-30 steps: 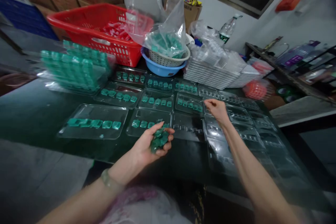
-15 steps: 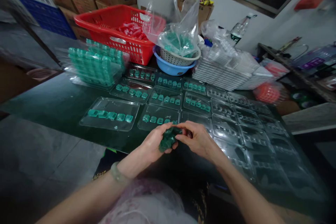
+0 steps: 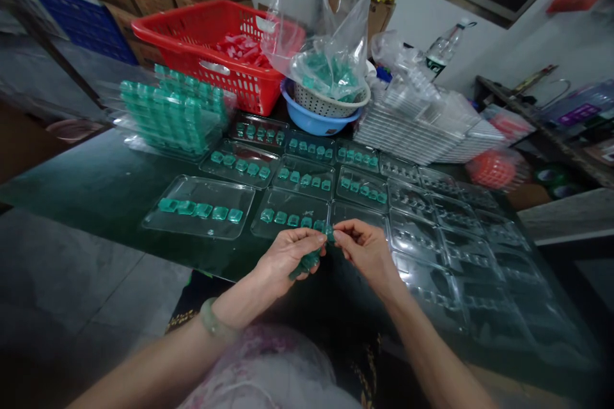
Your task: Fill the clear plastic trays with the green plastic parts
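Several translucent green pieces (image 3: 309, 261) are gathered in my left hand (image 3: 288, 259), whose fingers curl round them. My right hand (image 3: 367, 252) pinches one small green piece (image 3: 330, 234) between thumb and forefinger, close to the left fingertips. Just beyond the hands lies a clear plastic tray (image 3: 259, 227) with a row of green pieces, its right end partly hidden by my fingers. To its right is a clear tray (image 3: 357, 211) in which I see no green pieces. Another filled tray (image 3: 158, 220) lies to the left.
Further filled trays (image 3: 273, 160) and unfilled clear trays (image 3: 412, 236) cover the dark green table (image 3: 115, 172). Behind stand stacked filled trays (image 3: 163, 115), a red basket (image 3: 230, 80), a blue basin (image 3: 316, 123) under a grey colander (image 3: 330, 104) with bagged green pieces, and stacked clear trays (image 3: 407, 128).
My hands have drawn slightly apart. The right fingers now hold a single green piece out from the left hand's bunch, and the left thumb has closed over the rest.
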`<state>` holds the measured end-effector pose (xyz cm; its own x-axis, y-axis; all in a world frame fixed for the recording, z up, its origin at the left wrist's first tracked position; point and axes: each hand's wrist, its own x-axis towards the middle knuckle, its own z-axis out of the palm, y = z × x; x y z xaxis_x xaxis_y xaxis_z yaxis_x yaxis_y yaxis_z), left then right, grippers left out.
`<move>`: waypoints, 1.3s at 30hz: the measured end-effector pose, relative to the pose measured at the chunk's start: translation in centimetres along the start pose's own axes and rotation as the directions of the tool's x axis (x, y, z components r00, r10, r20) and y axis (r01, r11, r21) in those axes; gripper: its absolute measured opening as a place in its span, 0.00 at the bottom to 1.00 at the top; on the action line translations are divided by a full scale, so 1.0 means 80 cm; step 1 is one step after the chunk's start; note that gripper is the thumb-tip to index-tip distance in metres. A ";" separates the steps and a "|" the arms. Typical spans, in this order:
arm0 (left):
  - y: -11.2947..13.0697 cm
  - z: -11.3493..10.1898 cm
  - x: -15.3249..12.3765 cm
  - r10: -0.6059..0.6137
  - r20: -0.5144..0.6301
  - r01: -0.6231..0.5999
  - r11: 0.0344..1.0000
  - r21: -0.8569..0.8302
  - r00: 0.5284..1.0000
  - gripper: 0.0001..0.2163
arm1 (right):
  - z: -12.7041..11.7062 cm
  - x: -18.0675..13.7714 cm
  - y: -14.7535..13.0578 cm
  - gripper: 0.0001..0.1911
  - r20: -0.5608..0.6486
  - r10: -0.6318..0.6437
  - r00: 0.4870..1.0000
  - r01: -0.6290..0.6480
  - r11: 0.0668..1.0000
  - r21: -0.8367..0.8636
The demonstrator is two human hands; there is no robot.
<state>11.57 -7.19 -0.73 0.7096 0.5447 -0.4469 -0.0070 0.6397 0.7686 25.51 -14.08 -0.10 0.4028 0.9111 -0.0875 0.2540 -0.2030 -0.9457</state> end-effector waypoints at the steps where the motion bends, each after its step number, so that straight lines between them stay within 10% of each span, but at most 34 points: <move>1: -0.001 0.001 0.000 0.000 -0.028 0.000 1.000 0.003 1.000 0.12 | 0.004 -0.003 0.001 0.09 -0.042 -0.048 0.998 0.046 0.998 -0.040; 11: -0.003 0.009 -0.005 0.156 0.009 -0.156 0.981 0.119 0.988 0.11 | 0.001 -0.018 -0.005 0.06 0.116 0.030 0.993 -0.037 0.997 0.065; 20: -0.011 0.009 -0.002 0.174 0.078 -0.188 0.949 0.255 0.982 0.09 | 0.007 -0.018 0.009 0.02 -0.122 0.007 0.992 0.003 0.997 0.083; 28: -0.007 0.012 -0.005 0.144 0.074 -0.158 0.955 0.250 0.987 0.10 | 0.015 -0.034 -0.001 0.04 -0.108 -0.190 0.976 0.158 0.955 -0.252; 39: -0.019 0.013 0.001 0.104 0.164 -0.128 0.981 0.143 0.981 0.10 | -0.012 -0.038 -0.009 0.11 -0.109 -0.023 0.994 0.035 0.993 0.114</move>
<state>12.34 -8.69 -1.47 0.8108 0.5122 -0.2834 0.0033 0.4801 0.8772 24.96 -17.06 1.12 0.4905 0.8709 -0.0313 0.1661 -0.1287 -0.9777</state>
